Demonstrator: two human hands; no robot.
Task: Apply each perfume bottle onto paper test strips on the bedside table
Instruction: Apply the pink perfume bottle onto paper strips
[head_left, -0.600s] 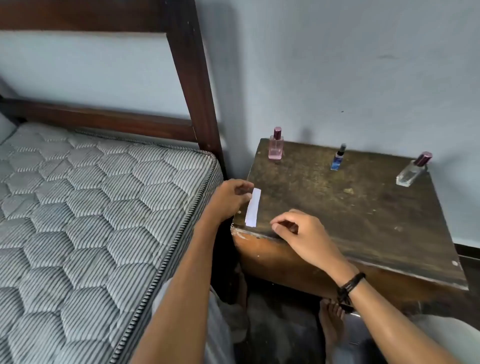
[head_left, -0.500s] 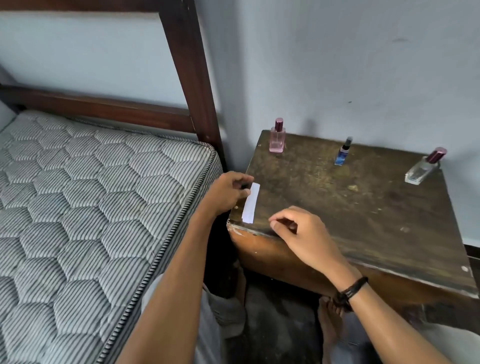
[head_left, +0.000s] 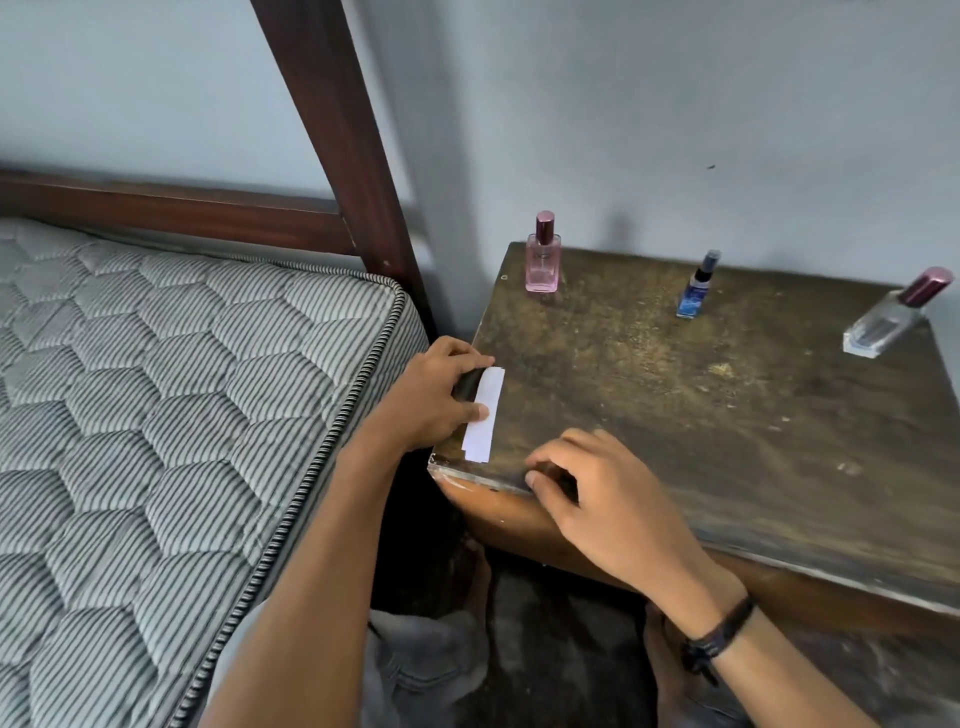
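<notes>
As a person sets up a scent test beside a bed, the left hand (head_left: 431, 400) pins a small stack of white paper test strips (head_left: 485, 413) at the 9 o'clock edge of the bedside worktop (head_left: 727, 426), thumb pressed on the paper and fingers curled over its far end. The right hand (head_left: 608, 499) rests at the worktop's near edge, at 7 o'clock, fingers curled loosely and pinching nothing that can be seen. Three perfume bottles wait untouched along the far edge: a pink bottle (head_left: 543, 257) at 11 o'clock, a small blue spray bottle (head_left: 696, 286) at 12, and a clear bottle (head_left: 893, 322) at 2. The strips lie close to the worktop's corner; a careless lift could likely send them into the gap beside the mattress (head_left: 182, 389).
</notes>
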